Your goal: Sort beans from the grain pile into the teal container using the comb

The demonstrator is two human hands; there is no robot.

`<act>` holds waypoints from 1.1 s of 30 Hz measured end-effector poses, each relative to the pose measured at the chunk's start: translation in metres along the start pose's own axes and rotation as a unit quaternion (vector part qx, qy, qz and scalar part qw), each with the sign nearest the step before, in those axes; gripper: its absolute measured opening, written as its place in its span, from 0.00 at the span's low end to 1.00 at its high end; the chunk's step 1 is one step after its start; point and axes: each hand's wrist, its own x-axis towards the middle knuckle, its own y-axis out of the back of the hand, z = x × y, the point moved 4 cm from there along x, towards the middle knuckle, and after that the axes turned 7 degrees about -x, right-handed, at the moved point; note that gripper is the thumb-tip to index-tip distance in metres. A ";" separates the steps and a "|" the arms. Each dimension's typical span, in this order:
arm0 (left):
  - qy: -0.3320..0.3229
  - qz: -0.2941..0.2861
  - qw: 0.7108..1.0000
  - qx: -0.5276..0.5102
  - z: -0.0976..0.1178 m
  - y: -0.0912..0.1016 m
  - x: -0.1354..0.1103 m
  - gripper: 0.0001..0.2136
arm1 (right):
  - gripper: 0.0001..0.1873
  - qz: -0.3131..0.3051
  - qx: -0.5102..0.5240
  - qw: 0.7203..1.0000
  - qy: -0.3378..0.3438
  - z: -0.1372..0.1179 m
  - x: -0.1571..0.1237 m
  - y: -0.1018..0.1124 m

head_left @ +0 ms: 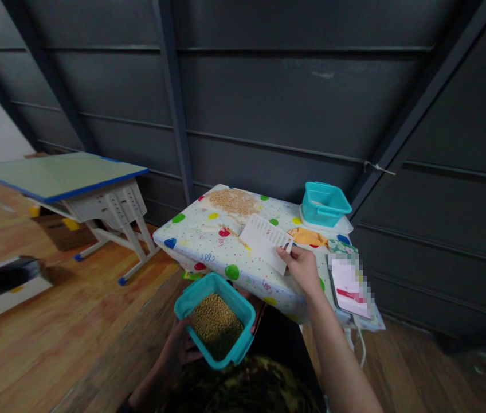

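Observation:
My left hand [181, 342] grips the left side of a teal plastic container [243, 305], which is held tilted over my lap in front of the table edge. Dried soybeans [215, 321] lie inside it. In my right hand [300, 265] is a white printed card [264, 241], pinched at its near right corner and held over the tabletop. Beyond the card, a heap of pale tan grains [233, 202] is spread on the tablecloth, with a thin trail of them running toward the card.
The small table [208, 248] has a balloon-patterned cloth. At its back right stands another teal container [326, 209] on a white lid, near an orange cloth [307, 236]. A tablet [350, 287] with a cable lies at the right edge. A green-topped desk [62, 173] stands left; a dark panelled wall [269, 103] rises behind.

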 end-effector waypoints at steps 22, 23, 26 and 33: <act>-0.028 -0.006 0.997 -0.072 0.035 -0.023 -0.015 0.40 | 0.34 -0.017 -0.038 0.998 0.050 -0.032 -0.014 -0.014; -0.031 -0.003 0.997 -0.069 0.036 -0.025 -0.017 0.41 | 0.34 -0.023 -0.032 0.998 0.049 -0.034 -0.016 -0.016; -0.048 -0.014 0.997 -0.061 0.039 -0.033 -0.025 0.40 | 0.35 -0.033 -0.014 0.998 0.046 -0.038 -0.021 -0.020; -0.067 0.008 0.997 -0.025 0.042 -0.037 -0.037 0.38 | 0.30 -0.050 0.002 0.998 0.040 -0.048 -0.033 -0.024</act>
